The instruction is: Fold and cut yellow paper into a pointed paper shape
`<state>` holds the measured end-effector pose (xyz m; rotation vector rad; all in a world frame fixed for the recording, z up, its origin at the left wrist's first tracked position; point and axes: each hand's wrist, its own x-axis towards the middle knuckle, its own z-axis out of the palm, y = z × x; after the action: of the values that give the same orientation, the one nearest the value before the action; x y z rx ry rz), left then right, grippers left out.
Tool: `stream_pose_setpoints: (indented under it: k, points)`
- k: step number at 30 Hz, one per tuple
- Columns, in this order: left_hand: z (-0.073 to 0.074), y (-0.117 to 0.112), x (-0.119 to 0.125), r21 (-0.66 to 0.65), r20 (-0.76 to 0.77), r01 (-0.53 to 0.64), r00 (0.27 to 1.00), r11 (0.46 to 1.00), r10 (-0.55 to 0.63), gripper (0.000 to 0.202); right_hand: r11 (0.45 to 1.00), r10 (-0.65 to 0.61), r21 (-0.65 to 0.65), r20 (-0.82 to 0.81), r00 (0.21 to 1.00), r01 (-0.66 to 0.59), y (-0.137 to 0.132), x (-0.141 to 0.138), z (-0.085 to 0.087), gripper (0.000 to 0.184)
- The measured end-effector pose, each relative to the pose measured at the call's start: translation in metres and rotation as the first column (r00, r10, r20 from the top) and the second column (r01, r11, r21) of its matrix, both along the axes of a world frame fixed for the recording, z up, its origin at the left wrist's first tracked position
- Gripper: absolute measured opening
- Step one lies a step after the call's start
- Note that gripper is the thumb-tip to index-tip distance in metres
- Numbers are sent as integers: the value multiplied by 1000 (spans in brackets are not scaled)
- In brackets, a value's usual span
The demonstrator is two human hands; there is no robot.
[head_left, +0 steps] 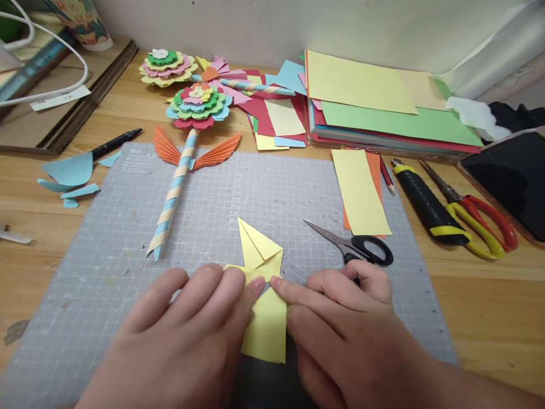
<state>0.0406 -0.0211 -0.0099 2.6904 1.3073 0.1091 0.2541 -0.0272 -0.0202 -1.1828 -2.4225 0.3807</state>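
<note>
A folded piece of yellow paper [266, 329] lies on the grey cutting mat [298, 199], its pointed upper flap tilted up and left. My left hand [187, 324] presses on the paper's left side, thumb on the fold and fingers curled. From the right, my right hand [340, 318] holds the paper down with the index fingertip on the same fold; its thumb side is partly hidden. Small black-handled scissors [349, 241] lie just beyond my right hand. A striped paper stick with a layered paper flower [198, 105] and orange pleated leaves rests farther up the mat.
Yellow and orange strips [361, 193] lie at the mat's upper right, near a utility knife [428, 201] and larger red-and-yellow scissors [477, 213]. Behind stands a stack of coloured paper [392, 113]. Blue scraps [70, 170] and a black pen [117, 143] lie left.
</note>
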Motion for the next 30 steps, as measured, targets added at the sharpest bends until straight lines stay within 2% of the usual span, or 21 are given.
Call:
stream_pose_setpoints:
  k: [2,5,10,12,14,16,20,24,30]
  points:
    - [3,1,-1,-45,-21,-35,999,998,35,39,1000,-3,1,18,1000,3,0,0,0,18]
    - [5,3,-2,-31,-22,-36,999,999,36,37,1000,-4,8,26,1000,4,1,0,0,17]
    - [4,15,-5,-12,77,15,997,1000,-14,31,1000,-1,5,5,1000,1,0,0,-1,17]
    - [4,22,-7,56,86,-19,996,998,14,23,1000,1,12,5,1000,-1,0,-1,-1,19]
    - [5,29,-9,125,121,-122,987,985,107,15,1000,4,19,7,1000,-4,0,-1,-2,19]
    - [4,35,-10,53,128,-147,982,988,139,16,1000,6,20,16,1000,-7,-1,0,-2,19]
    - [0,42,-8,-158,126,-95,985,983,116,19,1000,0,25,25,1000,-1,0,1,-2,19]
    - [-3,46,-3,-157,126,-111,983,981,131,22,999,40,27,-18,999,-39,4,1,-2,19]
    - [-4,47,0,-133,122,-92,987,987,108,22,993,92,-63,-55,994,-96,8,1,1,22]
